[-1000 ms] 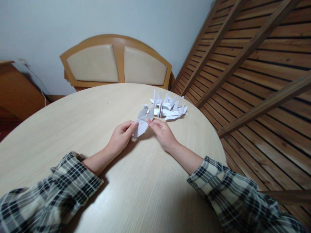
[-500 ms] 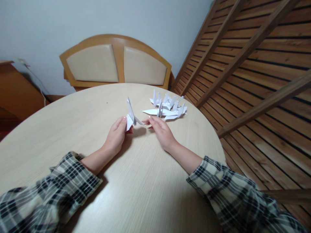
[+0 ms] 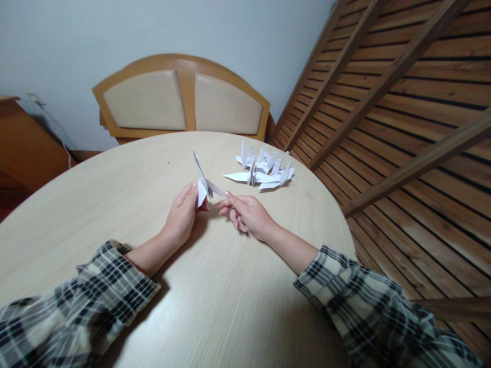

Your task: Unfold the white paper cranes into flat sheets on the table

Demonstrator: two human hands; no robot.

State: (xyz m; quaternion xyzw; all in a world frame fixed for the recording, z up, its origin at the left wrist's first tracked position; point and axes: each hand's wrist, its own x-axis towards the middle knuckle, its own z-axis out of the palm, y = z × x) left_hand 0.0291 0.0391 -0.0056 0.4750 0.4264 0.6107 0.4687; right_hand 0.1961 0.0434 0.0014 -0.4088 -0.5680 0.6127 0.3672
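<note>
Left grip (image 3: 182, 208) and right grip (image 3: 251, 213) pinch a white folded-paper bird (image 3: 202, 193); tugging toward the pale round bench's right edge (image 3: 339, 217) could tear it.

- Left sleeve (image 3: 88, 301): plaid fabric, cream, black and grey; loose cut, creased behind the grip.
- Right sleeve (image 3: 360, 301): matching plaid, likewise loose.
- Cuffs (image 3: 140, 276): wide, open-ended, both terminating on the forearms (image 3: 153, 251), well behind the grip.

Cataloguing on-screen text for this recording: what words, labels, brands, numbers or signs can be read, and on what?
None: no readable text on the held paper, paper birds, table, headboard or sleeves.
The dark speck on the table is too small to make out.
</note>
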